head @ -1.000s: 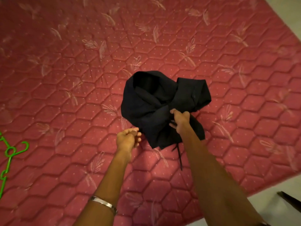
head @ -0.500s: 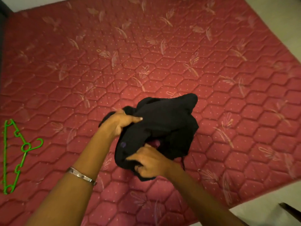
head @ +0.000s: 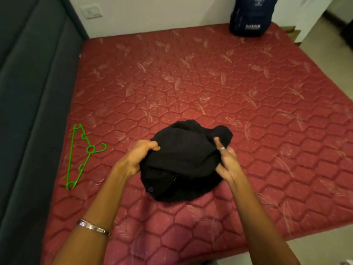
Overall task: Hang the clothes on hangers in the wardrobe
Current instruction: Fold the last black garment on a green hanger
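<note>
A bunched black garment (head: 183, 161) is held just above the red quilted mattress (head: 210, 88), between both hands. My left hand (head: 137, 157) grips its left edge with curled fingers. On the right side, my right hand (head: 226, 161) holds the cloth, thumb up against the fabric and a ring on one finger. A green plastic hanger (head: 81, 153) lies flat on the mattress to the left, well apart from both hands. No wardrobe is in view.
A dark padded headboard (head: 32, 111) runs along the left side. A dark blue backpack (head: 252, 16) stands at the far right corner of the mattress against the white wall. Pale floor shows at the right and the near right corner.
The view has tilted up, showing headboard, wall and backpack. Both hands shifted to opposite sides of the black garment and lifted it into a rounder bundle.
</note>
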Demonstrator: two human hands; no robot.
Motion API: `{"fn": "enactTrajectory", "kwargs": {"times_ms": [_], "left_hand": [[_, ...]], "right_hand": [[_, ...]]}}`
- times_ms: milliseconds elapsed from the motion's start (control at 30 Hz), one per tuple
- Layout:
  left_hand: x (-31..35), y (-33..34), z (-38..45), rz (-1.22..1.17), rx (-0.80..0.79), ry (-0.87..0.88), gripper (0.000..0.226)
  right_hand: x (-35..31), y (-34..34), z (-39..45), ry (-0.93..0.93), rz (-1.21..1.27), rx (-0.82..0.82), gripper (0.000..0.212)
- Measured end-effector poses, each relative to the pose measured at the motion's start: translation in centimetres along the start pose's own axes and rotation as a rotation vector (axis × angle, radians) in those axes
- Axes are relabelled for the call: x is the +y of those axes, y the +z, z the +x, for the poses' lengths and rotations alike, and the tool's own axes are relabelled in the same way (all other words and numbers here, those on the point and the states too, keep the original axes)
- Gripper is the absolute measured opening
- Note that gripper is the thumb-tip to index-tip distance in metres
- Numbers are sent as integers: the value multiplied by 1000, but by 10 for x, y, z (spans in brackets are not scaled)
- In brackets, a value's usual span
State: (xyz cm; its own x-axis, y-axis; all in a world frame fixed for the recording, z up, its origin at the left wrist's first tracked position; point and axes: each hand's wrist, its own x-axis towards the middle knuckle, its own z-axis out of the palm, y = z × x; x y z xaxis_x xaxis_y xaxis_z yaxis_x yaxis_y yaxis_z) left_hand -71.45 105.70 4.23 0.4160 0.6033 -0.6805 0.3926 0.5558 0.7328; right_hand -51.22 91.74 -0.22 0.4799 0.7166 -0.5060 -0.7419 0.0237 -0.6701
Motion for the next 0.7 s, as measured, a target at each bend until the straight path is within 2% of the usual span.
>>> {"fn": "enactTrajectory", "kwargs": {"times_ms": [33, 67, 133, 167, 200, 267, 333, 367, 400, 433, 500, 533, 600, 700], "left_hand": [[-7, -17, -9, 98, 43, 21, 20], [-14, -29, -14, 237, 105, 37, 37], [-21, -49, -34, 592, 291, 162, 77], [-20, -56, -46, 669, 320, 307, 85], [-15, -57, -55, 650, 230, 456, 91], [-9, -65, -84, 559, -18, 619, 103], [-10, -78, -100, 637, 8, 684, 121], [-13, -81, -98, 605, 127, 708, 126], [-16, -90, -104, 519, 262, 746, 122], [-18, -95, -108, 383, 365, 792, 109], [-16, -106, -114, 129, 516, 872, 64], [-10, -111, -119, 78, 577, 868, 42], [5, -120, -127, 63, 595, 847, 19], [31, -120, -140, 176, 649, 855, 9]], "right_hand": [[1, 27, -11, -20, -94, 82, 35], [2, 48, -15, -39, -171, 164, 26], [10, 88, -26, -64, -197, 310, 28], [19, 109, -34, -79, -190, 317, 26], [27, 127, -40, -96, -203, 278, 20], [46, 171, -63, -166, -346, 100, 14], [52, 209, -88, -189, -431, -160, 12], [48, 221, -96, -150, -432, -309, 12], [46, 235, -109, -87, -434, -476, 11], [42, 245, -118, -38, -487, -613, 11], [35, 258, -131, -31, -761, -818, 13], [32, 264, -134, -58, -905, -886, 17], [24, 268, -133, -94, -1040, -924, 21], [12, 261, -123, -162, -873, -836, 17]]}}
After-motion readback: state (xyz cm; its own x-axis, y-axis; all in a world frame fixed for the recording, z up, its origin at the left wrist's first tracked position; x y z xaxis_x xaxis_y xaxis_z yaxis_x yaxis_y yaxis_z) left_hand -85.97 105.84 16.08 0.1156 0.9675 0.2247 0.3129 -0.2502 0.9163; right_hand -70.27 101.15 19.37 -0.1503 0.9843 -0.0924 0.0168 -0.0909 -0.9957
